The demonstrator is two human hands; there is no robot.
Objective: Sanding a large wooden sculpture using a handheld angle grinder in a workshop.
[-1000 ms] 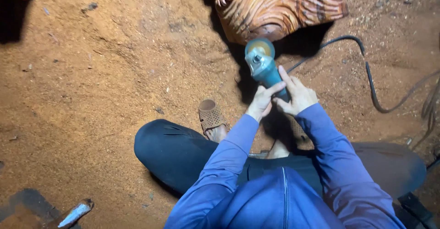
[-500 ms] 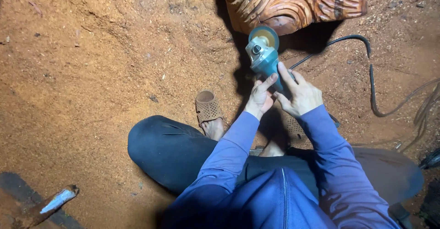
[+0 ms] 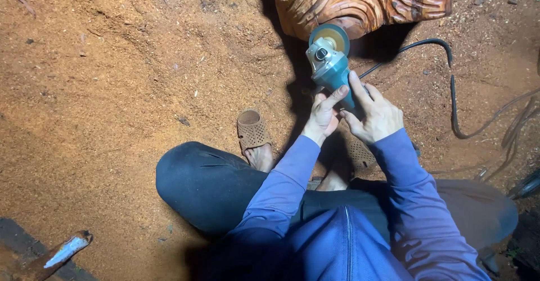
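Note:
A teal angle grinder [image 3: 330,66] points away from me, its round sanding disc against the lower edge of a carved wooden piece [image 3: 365,2] with wavy grooves. My left hand [image 3: 323,115] grips the grinder's body from the left. My right hand [image 3: 374,112] wraps its rear from the right, index finger stretched along the housing. Both arms wear blue sleeves. I sit on the ground with knees spread, feet in tan perforated sandals [image 3: 253,130].
Orange sawdust [image 3: 124,78] covers the ground all around. A black power cable [image 3: 450,84] loops off to the right from the grinder. A stick-like tool with a pale tip [image 3: 59,253] lies at the lower left. A dark object [image 3: 526,185] shows at the right edge.
The view has shifted slightly, so the carving, grinder and hands sit a little differently in frame. Both hands keep their grip on the grinder at the carving's lower edge.

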